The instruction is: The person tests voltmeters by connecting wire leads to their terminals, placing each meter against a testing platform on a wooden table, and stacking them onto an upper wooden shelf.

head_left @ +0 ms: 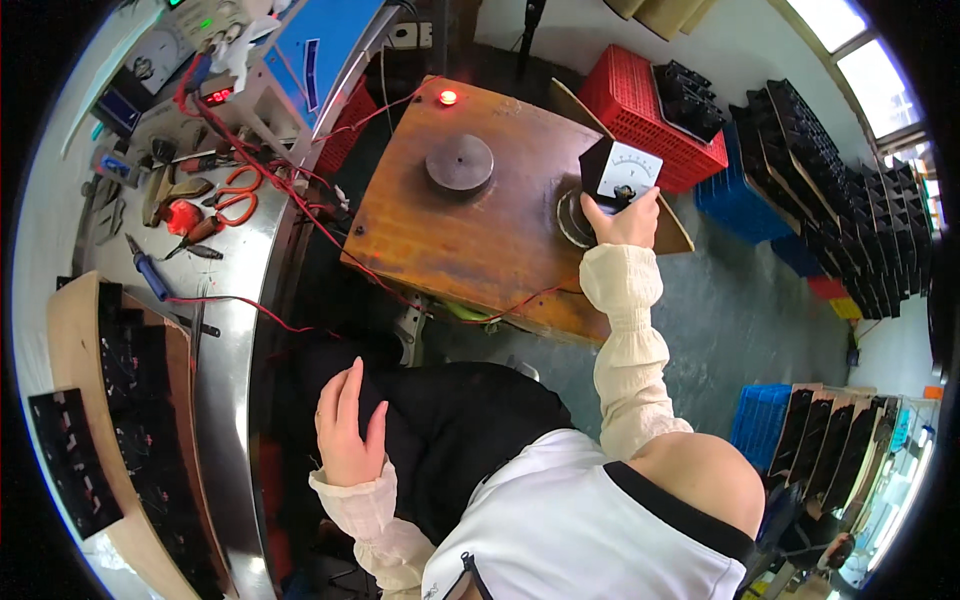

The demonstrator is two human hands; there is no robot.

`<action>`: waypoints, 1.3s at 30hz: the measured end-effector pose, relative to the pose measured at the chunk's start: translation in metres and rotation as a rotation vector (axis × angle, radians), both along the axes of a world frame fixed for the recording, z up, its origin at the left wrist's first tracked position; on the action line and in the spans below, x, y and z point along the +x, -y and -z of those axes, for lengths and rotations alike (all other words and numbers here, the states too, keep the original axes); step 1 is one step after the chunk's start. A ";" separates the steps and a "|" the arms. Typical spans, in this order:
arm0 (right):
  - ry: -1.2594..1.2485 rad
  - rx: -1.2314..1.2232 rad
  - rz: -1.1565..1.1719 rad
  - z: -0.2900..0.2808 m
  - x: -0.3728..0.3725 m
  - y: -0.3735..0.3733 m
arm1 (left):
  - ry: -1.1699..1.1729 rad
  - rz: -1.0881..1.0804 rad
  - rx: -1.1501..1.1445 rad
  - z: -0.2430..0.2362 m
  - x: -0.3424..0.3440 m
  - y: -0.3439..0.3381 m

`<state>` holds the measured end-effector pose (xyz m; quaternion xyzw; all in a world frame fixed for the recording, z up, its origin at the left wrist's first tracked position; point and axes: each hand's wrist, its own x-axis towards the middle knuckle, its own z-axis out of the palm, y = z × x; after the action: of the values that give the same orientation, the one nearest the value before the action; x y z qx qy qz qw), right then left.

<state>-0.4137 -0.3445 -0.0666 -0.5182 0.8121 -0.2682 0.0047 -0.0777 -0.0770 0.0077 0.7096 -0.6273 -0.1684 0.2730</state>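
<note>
My right hand [628,222] reaches to the right end of a brown wooden table [500,235] and grips an analog panel meter [630,173] by its lower part. The meter has a white dial face and a dark body. It is tilted over a round metal ring or disc [573,222], partly hidden by my hand; I cannot tell whether they touch. Above my dark-clothed lap, my left hand [350,430] is empty with fingers apart. A round grey metal disc [460,163] lies on the table, left of the meter.
A red light [447,98] glows at the table's far edge, and red wires hang across its left side. On the metal bench [235,330] are orange-handled scissors [238,197], pliers and a blue-handled tool [150,268]. Red crates [650,130] and stacked black parts [820,170] stand behind right.
</note>
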 end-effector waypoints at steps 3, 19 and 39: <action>-0.008 -0.006 0.012 -0.006 0.006 0.001 | -0.030 0.028 0.063 0.003 -0.004 0.002; -0.023 0.004 -0.030 -0.001 0.001 0.001 | -0.056 0.127 0.240 0.010 -0.010 -0.007; -0.017 -0.024 -0.077 -0.002 0.003 0.009 | -0.006 0.096 0.288 0.020 -0.005 -0.016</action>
<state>-0.4107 -0.3536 -0.0647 -0.5512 0.7883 -0.2733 0.0019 -0.0828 -0.0606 -0.0125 0.7101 -0.6291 -0.2717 0.1617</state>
